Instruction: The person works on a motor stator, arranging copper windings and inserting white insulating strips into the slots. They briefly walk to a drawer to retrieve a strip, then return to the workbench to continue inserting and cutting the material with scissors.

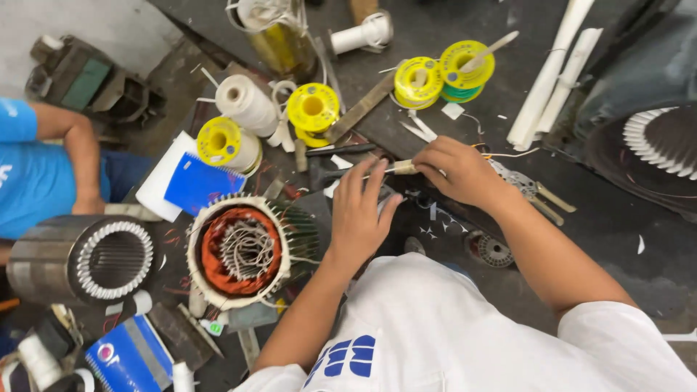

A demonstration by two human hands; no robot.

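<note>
Your right hand (461, 170): fingers curled together and clamped on a slim, pale-handled tool (401, 168). The tool's long axis runs nearly level across the view, and it sticks out of your fist toward your left hand; its far tip is hidden behind your left fingers.

Your left hand (359, 214): fingers straight and slightly apart, palm down, resting on the dark bench (610, 218). The fingertips meet the tool's shaft, so this hand is nearer the working end while the right holds the handle. Whether they pinch anything small cannot be told.

Just left of your left wrist: a wound motor stator (243, 250), bore facing up, copper-orange coils and loose pale lead wires in its middle.

Farther left: a bare stator core (109, 260), lying on its side, well apart from both hands.

Beyond your fingers: yellow wire spools (313, 109), a white thread cone (245, 104) and a blue notebook (200, 181). Two more yellow spools (443, 76) sit above your right hand.

To the right: rolled white insulation paper (552, 80) and a pair of pliers (534, 192) partly under your forearm. A small round part (494, 250) lies near your right elbow.

Far left: another person's arm in a blue sleeve (43, 156), clear of your hands.

Nothing stands between the tool and the wound stator except your own left hand.
</note>
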